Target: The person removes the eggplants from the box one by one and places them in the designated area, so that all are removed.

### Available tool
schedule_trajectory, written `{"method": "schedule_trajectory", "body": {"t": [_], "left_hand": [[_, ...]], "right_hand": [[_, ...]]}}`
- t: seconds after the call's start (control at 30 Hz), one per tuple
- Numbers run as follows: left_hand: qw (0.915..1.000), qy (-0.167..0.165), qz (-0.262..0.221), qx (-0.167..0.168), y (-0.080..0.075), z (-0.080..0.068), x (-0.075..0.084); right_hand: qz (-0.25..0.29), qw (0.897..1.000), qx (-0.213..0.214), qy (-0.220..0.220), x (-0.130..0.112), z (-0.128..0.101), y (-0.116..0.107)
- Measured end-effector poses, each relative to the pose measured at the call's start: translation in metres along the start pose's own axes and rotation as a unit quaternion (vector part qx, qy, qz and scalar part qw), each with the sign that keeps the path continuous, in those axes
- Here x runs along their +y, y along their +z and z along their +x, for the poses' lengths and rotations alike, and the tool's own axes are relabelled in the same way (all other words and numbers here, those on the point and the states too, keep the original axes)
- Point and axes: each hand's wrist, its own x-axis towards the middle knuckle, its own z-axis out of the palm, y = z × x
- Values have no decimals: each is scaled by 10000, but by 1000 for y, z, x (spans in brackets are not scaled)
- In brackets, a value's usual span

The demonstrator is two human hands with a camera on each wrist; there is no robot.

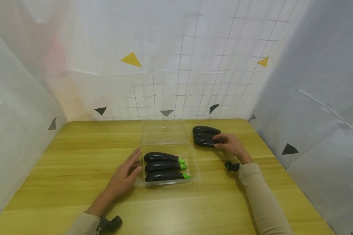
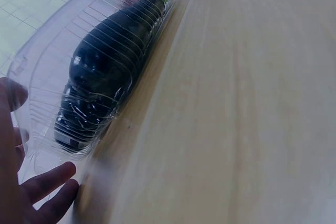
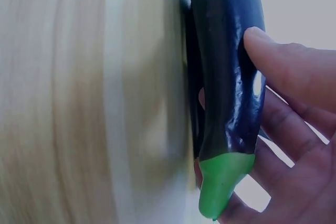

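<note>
Left hand [image 1: 124, 178] rests flat against the clear tray [image 1: 194, 169] — right hand [image 1: 230, 146] grips a loose eggplant [image 1: 204, 142].

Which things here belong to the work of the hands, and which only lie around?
In the work:
- clear plastic tray, steadied by the left hand
- three eggplants in the tray
- three loose eggplants; the right hand holds the nearest

Only lying around:
- wooden table
- white sheets with triangles
</note>
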Motion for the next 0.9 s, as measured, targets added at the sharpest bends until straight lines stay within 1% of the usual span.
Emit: {"method": "schedule_trajectory", "body": {"t": [0.27, 0.47, 0.6, 0.73, 0.9], "left_hand": [[10000, 45, 34, 44, 1, -2, -3], [9999, 4, 142, 33, 1, -1, -3], [9999, 33, 149, 38, 1, 0, -4], [9999, 39, 135, 45, 1, 0, -4], [9999, 19, 128, 41, 1, 0, -4]], "right_hand": [[-29, 9998, -70, 196, 5, -1, 3], [98, 9994, -67, 321, 5, -1, 2], [176, 9991, 32, 386, 6, -1, 2], [138, 9988, 189, 428, 9, -1, 1], [5, 9988, 308, 374, 10, -2, -3]]}}
